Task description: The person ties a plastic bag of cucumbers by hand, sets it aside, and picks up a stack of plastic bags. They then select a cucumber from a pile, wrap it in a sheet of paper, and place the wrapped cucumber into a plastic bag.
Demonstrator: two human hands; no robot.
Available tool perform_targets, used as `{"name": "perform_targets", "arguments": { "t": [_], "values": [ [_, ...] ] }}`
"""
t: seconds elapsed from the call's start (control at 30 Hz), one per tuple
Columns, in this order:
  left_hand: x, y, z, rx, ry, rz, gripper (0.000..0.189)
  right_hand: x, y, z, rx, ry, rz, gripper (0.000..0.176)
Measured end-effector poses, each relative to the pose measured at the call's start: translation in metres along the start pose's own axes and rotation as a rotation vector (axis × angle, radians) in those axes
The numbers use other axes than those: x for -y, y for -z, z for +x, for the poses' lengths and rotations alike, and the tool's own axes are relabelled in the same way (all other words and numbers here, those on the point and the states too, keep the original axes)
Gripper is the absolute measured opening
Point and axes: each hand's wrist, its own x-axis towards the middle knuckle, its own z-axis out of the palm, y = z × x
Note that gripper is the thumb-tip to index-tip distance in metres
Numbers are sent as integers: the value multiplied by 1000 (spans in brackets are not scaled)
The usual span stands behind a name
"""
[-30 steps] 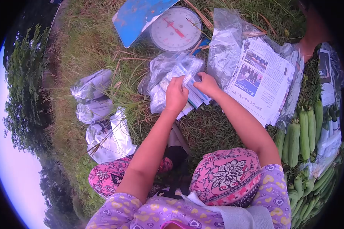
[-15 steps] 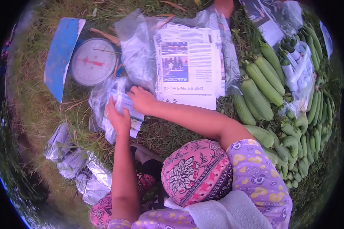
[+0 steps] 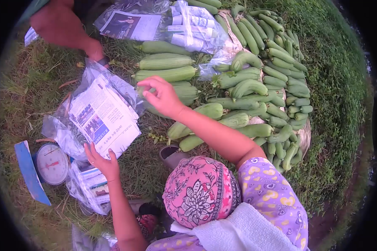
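Green gourds (image 3: 247, 85) are lying heaped on the grass (image 3: 148, 169) at the right of the view. The right hand (image 3: 163, 97) is hovering over the nearest ones, fingers loosely spread and half curled, gripping nothing. The left hand (image 3: 101, 161) is resting with fingers spread at the lower edge of the newspaper stack (image 3: 102, 115), just above the bundle of clear bags (image 3: 88, 184) beside the scale (image 3: 51, 164). Half a second earlier both hands were working together at that bag bundle; now the right one is reaching well apart from it. Another person's hand (image 3: 63, 25) is showing at the top left.
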Motion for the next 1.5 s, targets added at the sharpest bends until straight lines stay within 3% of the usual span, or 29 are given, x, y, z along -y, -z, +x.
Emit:
{"name": "perform_targets", "arguments": {
  "t": [0.13,0.17,0.4,0.43,0.5,0.6,0.77,0.83,0.97,1.03,1.1,1.17,1.23,1.33,1.43,1.5],
  "values": [
    [-38,12,-17,121,-18,1,68,-16,133,-59,-417,-43,-63,22],
    [-43,18,-20,129,-37,-2,66,-29,168,-76,-494,-139,37,22],
    [-31,38,-43,241,-24,49,63,-106,412,-158,-847,-235,-434,26],
    [-24,38,-45,248,-57,47,63,-125,439,-158,-842,-247,-566,27],
    [-18,39,-44,311,-67,67,62,-115,464,-145,-717,-465,-1005,34],
    [-20,48,-43,408,-70,95,61,-136,487,-135,-514,-438,-1349,42],
    [-38,70,-37,490,33,195,59,-207,530,-129,-38,-740,-1549,46],
    [-34,71,-38,502,82,218,59,-208,528,-129,-37,-742,-1612,51],
    [-27,58,-40,515,79,242,57,-197,521,-120,72,-870,-1904,40],
    [-25,45,-38,533,86,222,57,-174,505,-115,74,-930,-1872,37],
    [-21,33,-38,539,98,231,54,-178,510,-121,-194,-898,-1849,41],
    [-15,25,-35,540,112,236,51,-185,535,-129,-589,-789,-1590,58],
    [-8,19,-34,532,129,228,47,-162,529,-127,-921,-711,-1336,62],
    [18,3,-36,461,105,225,44,-113,515,-116,-920,-489,-1230,67],
    [30,-4,-32,478,92,216,43,-38,418,-82,-868,-73,-665,63],
    [36,-6,-28,492,62,195,44,-17,368,-52,-721,30,76,63]
  ]
}}
